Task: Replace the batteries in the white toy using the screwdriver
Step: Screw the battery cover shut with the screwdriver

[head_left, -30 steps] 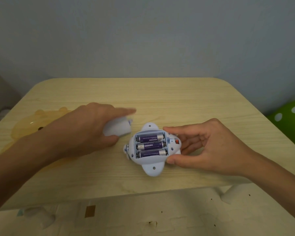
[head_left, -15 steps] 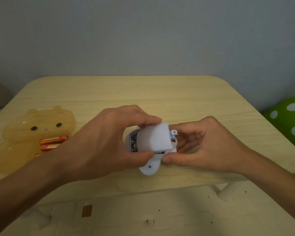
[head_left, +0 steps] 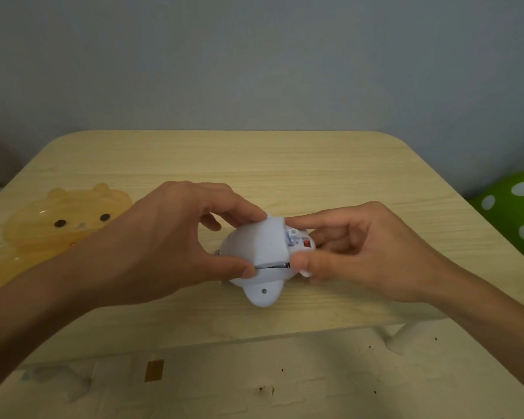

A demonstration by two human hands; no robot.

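The white toy (head_left: 262,293) lies belly-up near the front middle of the wooden table (head_left: 285,164). Its white battery cover (head_left: 259,243) sits over the compartment, with a thin dark gap still showing along its near edge. My left hand (head_left: 170,237) pinches the cover between thumb and fingers. My right hand (head_left: 357,246) grips the toy's right end, thumb on the near side, index finger on the far side. A small red switch (head_left: 306,244) shows beside the cover. The batteries are hidden under the cover. No screwdriver is in view.
A translucent orange bear-shaped case (head_left: 52,225) lies at the table's left, partly behind my left arm. A green stool with white dots (head_left: 515,207) stands off the table's right edge. The front table edge is close below the toy.
My left hand picked the cover up from the table and brought it over the three purple batteries. The cover has settled lower onto the compartment. My right hand kept its hold on the toy.
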